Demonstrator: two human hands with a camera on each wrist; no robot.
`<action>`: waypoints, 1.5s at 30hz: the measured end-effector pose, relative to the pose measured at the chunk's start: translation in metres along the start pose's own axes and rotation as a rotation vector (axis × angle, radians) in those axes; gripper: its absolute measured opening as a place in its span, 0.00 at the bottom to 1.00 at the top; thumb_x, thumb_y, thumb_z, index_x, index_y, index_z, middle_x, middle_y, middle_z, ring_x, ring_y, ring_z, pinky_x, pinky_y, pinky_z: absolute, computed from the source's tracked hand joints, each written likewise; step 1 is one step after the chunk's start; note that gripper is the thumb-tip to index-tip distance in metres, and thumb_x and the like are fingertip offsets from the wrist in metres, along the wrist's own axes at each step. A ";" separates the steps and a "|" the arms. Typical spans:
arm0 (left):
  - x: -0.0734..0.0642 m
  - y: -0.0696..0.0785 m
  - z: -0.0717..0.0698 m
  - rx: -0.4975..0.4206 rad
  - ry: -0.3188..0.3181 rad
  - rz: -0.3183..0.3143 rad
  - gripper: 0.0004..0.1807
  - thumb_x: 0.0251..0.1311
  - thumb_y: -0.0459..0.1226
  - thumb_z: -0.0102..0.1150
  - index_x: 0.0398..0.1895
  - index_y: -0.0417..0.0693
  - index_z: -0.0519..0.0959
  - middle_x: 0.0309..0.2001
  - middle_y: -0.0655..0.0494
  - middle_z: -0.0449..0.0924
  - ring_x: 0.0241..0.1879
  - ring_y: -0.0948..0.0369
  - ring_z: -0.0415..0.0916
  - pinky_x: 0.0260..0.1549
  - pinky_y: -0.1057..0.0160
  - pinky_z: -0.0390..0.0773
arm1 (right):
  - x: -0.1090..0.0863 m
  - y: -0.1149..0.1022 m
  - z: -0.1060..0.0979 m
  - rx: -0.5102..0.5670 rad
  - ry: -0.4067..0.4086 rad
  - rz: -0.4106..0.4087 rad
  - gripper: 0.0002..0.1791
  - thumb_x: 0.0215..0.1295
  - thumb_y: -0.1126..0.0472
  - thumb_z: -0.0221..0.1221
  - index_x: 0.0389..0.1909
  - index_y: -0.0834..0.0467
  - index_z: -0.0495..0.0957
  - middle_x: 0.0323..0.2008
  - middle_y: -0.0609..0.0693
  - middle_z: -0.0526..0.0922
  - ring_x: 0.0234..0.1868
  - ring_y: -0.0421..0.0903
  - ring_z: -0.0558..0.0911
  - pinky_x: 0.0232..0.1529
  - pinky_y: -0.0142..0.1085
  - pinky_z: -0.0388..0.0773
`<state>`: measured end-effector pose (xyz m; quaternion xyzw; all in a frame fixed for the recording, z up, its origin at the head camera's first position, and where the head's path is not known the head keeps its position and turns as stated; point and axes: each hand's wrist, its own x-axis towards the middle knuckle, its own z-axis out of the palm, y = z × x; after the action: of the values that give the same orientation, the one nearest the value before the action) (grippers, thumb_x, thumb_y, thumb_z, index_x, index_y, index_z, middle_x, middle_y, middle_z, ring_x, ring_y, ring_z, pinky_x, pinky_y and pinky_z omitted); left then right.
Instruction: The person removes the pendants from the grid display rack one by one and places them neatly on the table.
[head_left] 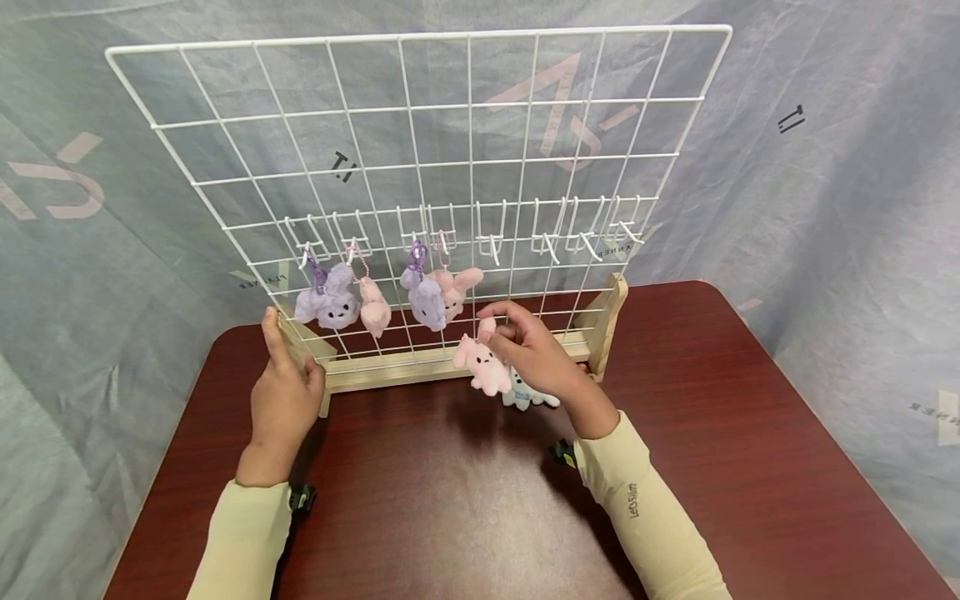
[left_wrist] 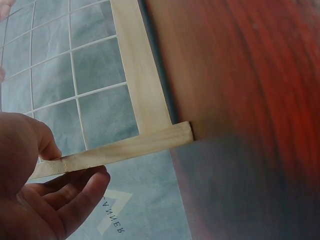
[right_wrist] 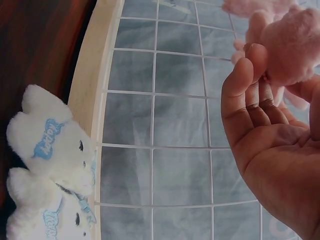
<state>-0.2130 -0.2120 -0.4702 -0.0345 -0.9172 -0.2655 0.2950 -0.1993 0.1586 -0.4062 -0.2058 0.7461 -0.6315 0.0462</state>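
Observation:
My left hand (head_left: pixel 285 400) grips the upright wooden side piece (left_wrist: pixel 115 152) of the rack's stand, thumb on one side and fingers on the other. In my right hand (head_left: pixel 532 350) a pink plush bunny keychain (head_left: pixel 486 367) is pinched near its ear, held in front of the rack's lower part. White plush toys (right_wrist: pixel 47 135) with blue lettering lie below that hand by the wooden base bar (head_left: pixel 405 368). On hooks to the left hang a purple plush (head_left: pixel 337 308), a pink plush (head_left: pixel 374 310), another purple plush (head_left: pixel 426 302) and another pink plush (head_left: pixel 454 293).
The white wire grid (head_left: pixel 405 107) stands upright in the wooden stand on a dark red table (head_left: pixel 420 500). Several white hooks (head_left: pixel 551 247) without toys line its right half. Printed grey fabric (head_left: pixel 825 208) hangs behind and at the sides.

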 end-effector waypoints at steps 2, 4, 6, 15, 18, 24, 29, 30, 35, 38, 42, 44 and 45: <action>0.000 0.000 0.000 -0.001 0.002 0.001 0.51 0.64 0.31 0.57 0.86 0.49 0.41 0.19 0.37 0.69 0.14 0.47 0.62 0.15 0.45 0.63 | 0.000 0.001 0.000 -0.016 0.003 0.001 0.15 0.79 0.65 0.54 0.62 0.59 0.72 0.19 0.48 0.75 0.19 0.38 0.77 0.21 0.34 0.73; 0.000 -0.001 0.000 -0.002 0.004 0.004 0.51 0.64 0.31 0.57 0.86 0.49 0.41 0.19 0.37 0.70 0.14 0.47 0.62 0.15 0.45 0.63 | 0.000 0.001 0.000 -0.027 0.003 0.001 0.14 0.79 0.65 0.55 0.61 0.59 0.72 0.19 0.48 0.74 0.19 0.38 0.76 0.22 0.34 0.73; 0.000 -0.001 0.001 -0.003 0.005 0.006 0.51 0.64 0.31 0.57 0.86 0.49 0.41 0.19 0.37 0.69 0.14 0.47 0.62 0.15 0.45 0.63 | 0.000 0.001 0.000 -0.036 0.004 0.003 0.14 0.78 0.64 0.55 0.61 0.59 0.72 0.19 0.50 0.73 0.19 0.38 0.74 0.22 0.34 0.72; 0.000 -0.001 0.000 -0.001 0.002 0.005 0.50 0.65 0.31 0.57 0.86 0.49 0.42 0.20 0.36 0.70 0.14 0.46 0.63 0.15 0.45 0.64 | 0.002 0.003 0.000 -0.061 -0.002 0.019 0.15 0.77 0.66 0.57 0.61 0.61 0.72 0.21 0.50 0.77 0.20 0.42 0.75 0.25 0.36 0.76; -0.001 -0.001 0.001 -0.002 0.002 0.004 0.50 0.64 0.30 0.57 0.86 0.49 0.42 0.20 0.37 0.69 0.14 0.46 0.63 0.15 0.44 0.64 | 0.003 0.006 0.000 -0.059 -0.010 0.028 0.15 0.77 0.66 0.57 0.61 0.61 0.72 0.22 0.49 0.78 0.20 0.44 0.75 0.25 0.35 0.77; -0.001 0.000 0.002 -0.002 0.001 0.004 0.50 0.64 0.30 0.57 0.86 0.49 0.42 0.19 0.37 0.69 0.14 0.47 0.62 0.16 0.44 0.64 | 0.004 0.009 0.000 -0.048 -0.026 0.059 0.14 0.77 0.68 0.57 0.59 0.63 0.72 0.30 0.53 0.82 0.23 0.45 0.77 0.26 0.36 0.78; -0.001 -0.001 0.002 0.000 0.001 0.002 0.50 0.64 0.30 0.57 0.86 0.49 0.42 0.19 0.38 0.68 0.14 0.46 0.62 0.16 0.44 0.63 | 0.003 0.010 0.000 -0.102 -0.059 0.080 0.13 0.75 0.68 0.59 0.57 0.63 0.74 0.35 0.57 0.83 0.28 0.46 0.79 0.27 0.36 0.79; 0.000 -0.001 0.002 0.000 0.000 0.001 0.50 0.64 0.31 0.57 0.86 0.49 0.42 0.19 0.38 0.68 0.14 0.46 0.62 0.16 0.45 0.63 | 0.003 0.010 0.000 -0.116 -0.067 0.083 0.13 0.75 0.68 0.59 0.57 0.63 0.74 0.35 0.57 0.83 0.28 0.47 0.79 0.28 0.36 0.80; 0.000 -0.001 0.003 0.000 -0.004 0.001 0.50 0.65 0.30 0.57 0.86 0.49 0.42 0.18 0.40 0.67 0.14 0.47 0.61 0.15 0.47 0.62 | 0.003 0.011 0.000 -0.149 -0.093 0.095 0.13 0.75 0.67 0.59 0.57 0.62 0.74 0.35 0.57 0.84 0.30 0.50 0.80 0.31 0.42 0.82; 0.000 -0.001 0.002 -0.001 -0.001 0.004 0.50 0.64 0.30 0.57 0.86 0.48 0.42 0.18 0.40 0.67 0.14 0.48 0.61 0.15 0.47 0.62 | 0.003 0.011 -0.001 -0.173 -0.104 0.100 0.13 0.76 0.67 0.58 0.57 0.62 0.74 0.36 0.56 0.84 0.31 0.51 0.81 0.33 0.47 0.83; 0.000 0.000 0.001 -0.004 0.001 0.006 0.50 0.64 0.29 0.56 0.86 0.48 0.42 0.19 0.39 0.68 0.14 0.48 0.61 0.15 0.48 0.62 | 0.002 0.011 -0.002 -0.229 -0.117 0.106 0.14 0.75 0.66 0.59 0.58 0.62 0.75 0.36 0.55 0.84 0.32 0.51 0.82 0.36 0.54 0.84; 0.000 0.000 0.001 -0.004 -0.002 0.006 0.50 0.64 0.29 0.56 0.86 0.48 0.42 0.18 0.41 0.67 0.13 0.49 0.61 0.15 0.49 0.61 | 0.002 0.013 -0.002 -0.252 -0.127 0.113 0.14 0.75 0.67 0.59 0.57 0.63 0.75 0.37 0.56 0.85 0.32 0.49 0.83 0.38 0.55 0.85; 0.000 0.000 0.001 -0.003 -0.003 0.006 0.50 0.64 0.29 0.56 0.86 0.48 0.42 0.18 0.41 0.67 0.13 0.49 0.61 0.15 0.50 0.61 | 0.002 0.013 -0.002 -0.262 -0.132 0.120 0.14 0.74 0.67 0.59 0.57 0.63 0.76 0.38 0.56 0.86 0.32 0.50 0.83 0.38 0.53 0.85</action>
<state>-0.2130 -0.2117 -0.4710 -0.0380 -0.9172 -0.2658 0.2943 -0.2055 0.1615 -0.4179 -0.2062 0.8285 -0.5099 0.1054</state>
